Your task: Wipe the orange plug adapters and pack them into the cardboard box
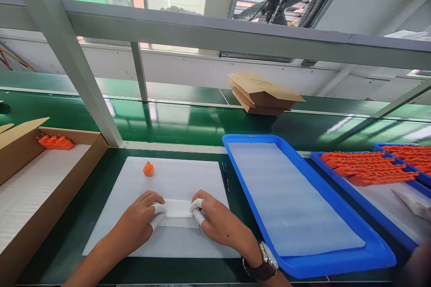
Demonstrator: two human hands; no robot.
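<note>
A small folded piece of white paper or cloth (178,209) stretches between my two hands over a white sheet (188,175). My left hand (144,215) pinches its left end, and my right hand (212,217) pinches the right end. White finger covers wrap the thumb and a finger of each hand. On my right wrist is a watch (264,260). Beyond my left hand, a small orange part (148,169) stands on the white sheet. What the fingertips press on underneath is hidden.
On the left is an open cardboard box (63,193) with several orange parts (55,142) at its far end. To the right lies a blue tray (249,202) lined with white paper. Further right, another blue tray holds rows of orange parts (367,166). Cardboard (262,92) lies across the green belt.
</note>
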